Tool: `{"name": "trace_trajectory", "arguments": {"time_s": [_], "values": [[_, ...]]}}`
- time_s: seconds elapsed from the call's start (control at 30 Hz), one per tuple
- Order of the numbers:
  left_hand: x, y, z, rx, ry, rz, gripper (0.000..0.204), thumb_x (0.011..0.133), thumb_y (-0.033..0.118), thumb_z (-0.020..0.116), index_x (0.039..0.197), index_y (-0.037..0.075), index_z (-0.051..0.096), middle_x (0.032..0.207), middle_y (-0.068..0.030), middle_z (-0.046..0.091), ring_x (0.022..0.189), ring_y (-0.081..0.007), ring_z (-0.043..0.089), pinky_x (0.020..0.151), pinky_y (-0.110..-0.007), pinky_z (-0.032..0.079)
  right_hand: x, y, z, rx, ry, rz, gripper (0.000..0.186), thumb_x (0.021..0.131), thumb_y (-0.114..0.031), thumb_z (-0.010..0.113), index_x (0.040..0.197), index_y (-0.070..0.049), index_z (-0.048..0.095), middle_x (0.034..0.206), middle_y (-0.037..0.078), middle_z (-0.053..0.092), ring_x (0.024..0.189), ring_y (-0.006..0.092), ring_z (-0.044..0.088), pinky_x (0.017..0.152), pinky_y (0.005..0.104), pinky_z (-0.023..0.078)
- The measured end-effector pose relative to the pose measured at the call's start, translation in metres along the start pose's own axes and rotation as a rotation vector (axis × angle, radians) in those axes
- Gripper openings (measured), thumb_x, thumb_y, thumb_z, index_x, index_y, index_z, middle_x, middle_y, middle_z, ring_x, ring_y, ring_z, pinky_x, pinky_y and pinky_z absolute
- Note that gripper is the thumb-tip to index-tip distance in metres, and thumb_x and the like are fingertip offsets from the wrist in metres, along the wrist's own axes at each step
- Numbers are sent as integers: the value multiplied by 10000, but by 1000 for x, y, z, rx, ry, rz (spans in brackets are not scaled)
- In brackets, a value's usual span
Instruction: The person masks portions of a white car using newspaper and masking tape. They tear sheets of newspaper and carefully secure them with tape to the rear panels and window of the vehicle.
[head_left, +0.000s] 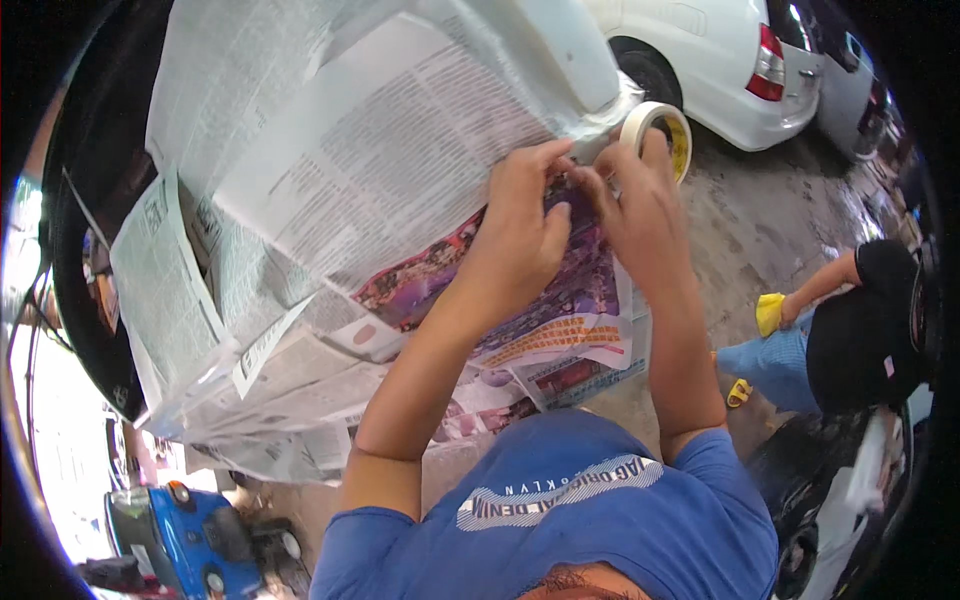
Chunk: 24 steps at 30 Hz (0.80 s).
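Overlapping newspaper sheets [370,130] cover a large pale surface in front of me. At their right edge, a roll of cream masking tape [683,140] hangs at the fingers of my right hand [645,215], which are bent and closed on it. My left hand [520,225] is just beside it, fingers curled at the edge of a sheet with a purple printed picture [560,280]. The fingertips of both hands nearly meet there. Whatever the left fingertips pinch is too small to make out.
A white car [715,60] is parked at the far right. On the right, a person in a black shirt [860,330] holds a yellow cloth [769,314]. A blue vehicle [195,540] stands at the lower left. Grey floor [740,220] runs along the right side.
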<state>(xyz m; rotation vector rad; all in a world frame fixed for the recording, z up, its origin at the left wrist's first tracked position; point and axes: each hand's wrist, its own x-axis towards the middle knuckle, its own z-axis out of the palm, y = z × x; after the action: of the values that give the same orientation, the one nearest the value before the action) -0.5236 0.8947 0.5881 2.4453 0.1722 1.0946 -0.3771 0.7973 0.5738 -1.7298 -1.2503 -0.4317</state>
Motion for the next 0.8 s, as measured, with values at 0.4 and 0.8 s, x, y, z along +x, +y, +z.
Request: {"name": "trace_trajectory", "arguments": {"time_s": [0.4,0.8], "values": [[-5,-15,33,-62,339,156,326,796,89,666,1110,1,678,1140,-168,645,1105,-391,558,993,-476,447,28,120,30,-357,23,20,549,954,-473,720,1107,52,681,1086,198,639,982,351,612,924,459,482],[-69,113,1,-331,241,268,235,753,304,736,860,99,697,929,-74,690,858,-343,639,862,-498,490,-92,70,0,50,201,-252,407,902,-373,717,1070,-3,736,1012,195,702,943,357,662,875,491,519]]}}
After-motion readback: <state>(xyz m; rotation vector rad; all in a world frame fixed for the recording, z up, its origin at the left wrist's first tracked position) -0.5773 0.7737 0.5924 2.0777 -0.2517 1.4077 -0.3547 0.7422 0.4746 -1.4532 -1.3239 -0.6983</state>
